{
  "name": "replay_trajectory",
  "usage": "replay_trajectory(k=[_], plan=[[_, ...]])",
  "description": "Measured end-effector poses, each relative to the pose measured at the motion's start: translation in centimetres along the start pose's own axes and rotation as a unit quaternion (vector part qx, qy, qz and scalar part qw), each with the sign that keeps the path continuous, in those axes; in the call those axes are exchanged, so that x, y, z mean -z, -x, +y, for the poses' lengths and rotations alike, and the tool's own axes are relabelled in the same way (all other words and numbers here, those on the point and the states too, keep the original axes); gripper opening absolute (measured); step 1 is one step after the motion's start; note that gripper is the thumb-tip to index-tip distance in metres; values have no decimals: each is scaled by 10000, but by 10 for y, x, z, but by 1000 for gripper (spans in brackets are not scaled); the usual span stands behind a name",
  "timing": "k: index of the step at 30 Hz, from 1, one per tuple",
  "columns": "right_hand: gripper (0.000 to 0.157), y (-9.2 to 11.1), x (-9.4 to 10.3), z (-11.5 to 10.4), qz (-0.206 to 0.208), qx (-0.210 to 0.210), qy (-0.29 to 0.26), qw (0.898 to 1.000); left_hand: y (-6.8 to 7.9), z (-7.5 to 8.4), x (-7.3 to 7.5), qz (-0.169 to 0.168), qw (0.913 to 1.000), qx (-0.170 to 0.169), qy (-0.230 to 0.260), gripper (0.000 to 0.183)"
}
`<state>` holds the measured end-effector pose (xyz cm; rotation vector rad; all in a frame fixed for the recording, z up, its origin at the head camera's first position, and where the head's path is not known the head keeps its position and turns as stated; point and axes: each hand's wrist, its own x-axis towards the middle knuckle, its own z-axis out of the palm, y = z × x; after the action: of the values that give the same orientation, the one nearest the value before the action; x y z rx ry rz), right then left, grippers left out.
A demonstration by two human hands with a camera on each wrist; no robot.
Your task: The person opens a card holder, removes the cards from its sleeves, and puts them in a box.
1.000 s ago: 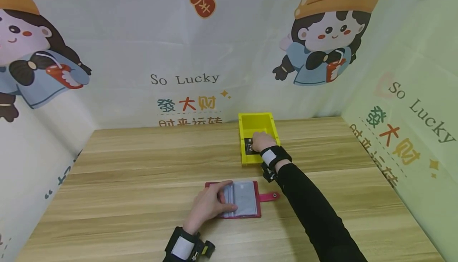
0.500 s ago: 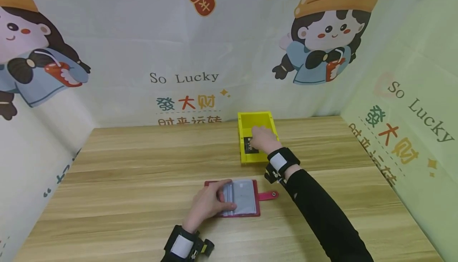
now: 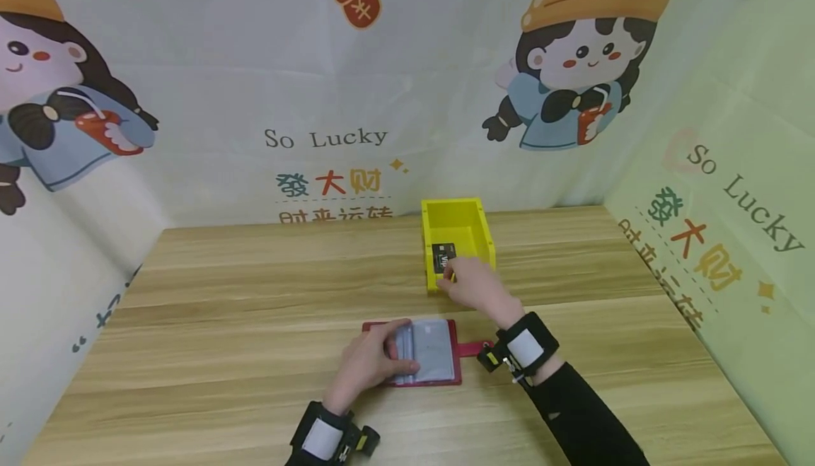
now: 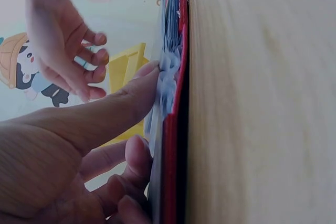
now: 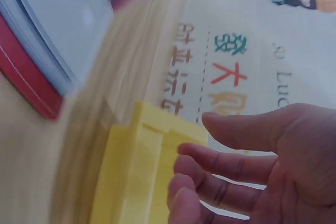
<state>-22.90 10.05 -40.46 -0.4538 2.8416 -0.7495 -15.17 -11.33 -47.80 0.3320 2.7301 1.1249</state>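
A red card holder (image 3: pixel 436 353) lies unfolded on the table, its clear plastic sleeves showing and its snap strap pointing right. My left hand (image 3: pixel 369 361) grips its left half, thumb and index finger on the sleeves. In the left wrist view the thumb (image 4: pixel 126 100) meets the sleeve edges, with the other fingers bent below. My right hand (image 3: pixel 477 286) is over the near end of a yellow box (image 3: pixel 453 204), fingers loosely bent. No card shows between its fingers in the right wrist view. A black card marked VIP (image 3: pixel 442 257) lies in the box, partly covered by that hand.
The wooden table (image 3: pixel 255 296) meets a pale printed cloth (image 3: pixel 439 98) behind and at both sides. The yellow box stands near the back edge, beyond the card holder. Each wrist wears a black strap with a small camera.
My right hand has drawn back from inside the yellow box toward its near end, uncovering more of the black card. The left hand stays on the card holder.
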Motion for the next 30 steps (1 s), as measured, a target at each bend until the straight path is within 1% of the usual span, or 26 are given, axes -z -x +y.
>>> replay_trajectory(k=[2, 5, 9, 11, 15, 18, 21, 23, 26, 30], plan=[[21, 10, -8, 0, -159, 52, -157, 9997, 0, 0, 0, 5, 10000, -29, -8, 72], [22, 20, -19, 1, -501, -15, -485, 9976, 1, 0, 0, -16, 10000, -31, 2, 72], [33, 29, -31, 5, -825, -126, -842, 9929, 2, 0, 1, -18, 10000, -19, -1, 72], [38, 32, -37, 7, -904, -150, -1005, 9907, 2, 0, 1, -5, 10000, -33, -13, 72], [45, 35, -47, 14, -954, 0, -1410, 9854, 2, 0, 1, 36, 10000, -30, -30, 72], [50, 37, -54, 18, -887, 240, -1512, 9842, 2, -1, 0, 70, 10000, -2, -39, 73], [54, 37, -60, 21, -777, 491, -1396, 9859, 1, -2, -1, 107, 9999, 7, -49, 73], [57, 37, -62, 22, -683, 585, -1270, 9878, 1, -2, -1, 123, 9999, -4, -40, 73], [62, 37, -65, 23, -557, 627, -1095, 9904, 1, -2, -1, 143, 9999, -5, -21, 73], [67, 38, -68, 25, -462, 554, -1016, 9922, 1, -2, -1, 190, 9998, -64, -17, 73]])
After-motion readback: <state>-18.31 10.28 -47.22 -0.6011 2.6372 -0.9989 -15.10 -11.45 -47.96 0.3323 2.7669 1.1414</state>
